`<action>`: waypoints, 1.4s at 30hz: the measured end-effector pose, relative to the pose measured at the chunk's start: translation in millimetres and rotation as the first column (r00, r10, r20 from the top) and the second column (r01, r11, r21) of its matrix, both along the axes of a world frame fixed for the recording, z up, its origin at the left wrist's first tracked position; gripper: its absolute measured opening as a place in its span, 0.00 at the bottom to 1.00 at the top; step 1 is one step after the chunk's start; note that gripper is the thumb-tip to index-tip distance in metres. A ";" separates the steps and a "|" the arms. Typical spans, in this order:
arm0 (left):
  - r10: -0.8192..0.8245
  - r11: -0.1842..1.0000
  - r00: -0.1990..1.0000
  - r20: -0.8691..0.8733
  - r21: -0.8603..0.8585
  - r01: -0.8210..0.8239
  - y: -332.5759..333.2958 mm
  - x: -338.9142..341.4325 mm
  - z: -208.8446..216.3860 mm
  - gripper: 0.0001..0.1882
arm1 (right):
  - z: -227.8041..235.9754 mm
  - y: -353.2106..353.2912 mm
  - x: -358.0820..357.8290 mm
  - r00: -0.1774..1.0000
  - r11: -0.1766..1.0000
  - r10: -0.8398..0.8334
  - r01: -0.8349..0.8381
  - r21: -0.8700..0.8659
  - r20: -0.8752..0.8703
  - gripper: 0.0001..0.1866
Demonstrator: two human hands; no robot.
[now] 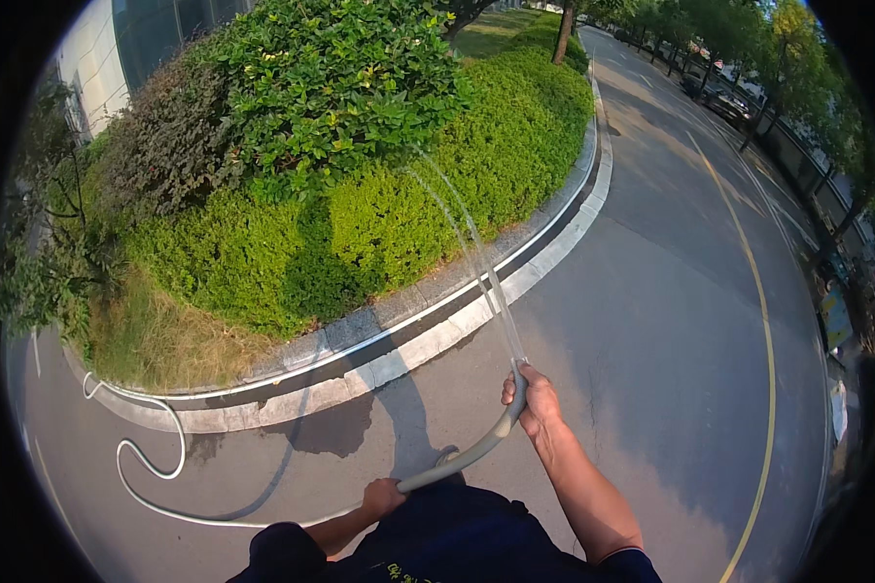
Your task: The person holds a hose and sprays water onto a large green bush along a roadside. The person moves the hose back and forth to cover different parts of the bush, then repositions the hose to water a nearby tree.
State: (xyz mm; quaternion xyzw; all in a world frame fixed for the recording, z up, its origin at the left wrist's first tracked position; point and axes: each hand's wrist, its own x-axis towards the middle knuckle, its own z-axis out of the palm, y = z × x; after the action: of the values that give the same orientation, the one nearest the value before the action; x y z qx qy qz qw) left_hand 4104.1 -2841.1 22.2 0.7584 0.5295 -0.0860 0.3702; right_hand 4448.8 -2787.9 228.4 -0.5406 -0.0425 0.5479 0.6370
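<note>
A pale grey garden hose [472, 451] runs through both of my hands. Near its outlet my right hand [538, 395] is closed round it, with the end pointing up and away from me. Water leaves it in a split stream [476, 250] that arcs over the kerb onto the green hedge [389, 219]. Low in front of my body, my left hand [383, 497] is closed round a lower part of the same hose. From there the hose trails left over the pavement in a loose S-bend and reaches the kerb.
A curved stone kerb [413, 358] with a dark channel borders the planting. Behind the hedge stands a leafy bush [345, 83]; dry grass [180, 340] grows at the left. The asphalt road [671, 321] curves away right, where a dark car [726, 102] is parked. A wet patch [331, 428] darkens the pavement.
</note>
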 end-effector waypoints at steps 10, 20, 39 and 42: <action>0.044 0.998 0.991 0.129 -0.060 -0.036 82.8 202.8 62.0 0.18 | 29.1 109.4 202.6 0.999 0.995 0.054 -0.054 0.084 0.004 0.13; 0.143 0.988 0.849 0.508 -0.019 -0.155 120.2 431.2 149.9 0.29 | 162.4 227.0 384.6 0.936 0.940 0.215 -0.275 0.200 0.277 0.14; 0.374 0.894 0.574 0.728 -0.117 -0.433 195.0 314.2 217.1 0.39 | 285.9 354.6 194.0 0.871 0.811 0.291 -0.444 0.380 0.396 0.13; 0.392 0.883 0.559 0.730 -0.129 -0.451 207.5 274.6 224.9 0.40 | 293.5 372.6 155.7 0.876 0.785 0.301 -0.452 0.424 0.376 0.13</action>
State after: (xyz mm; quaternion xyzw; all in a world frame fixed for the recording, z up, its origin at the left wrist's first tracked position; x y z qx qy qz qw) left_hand 4378.6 -2633.6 247.2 0.5909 0.5017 0.3382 0.5336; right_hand 4604.5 -2415.3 521.8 -0.4112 -0.3831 0.5500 0.6178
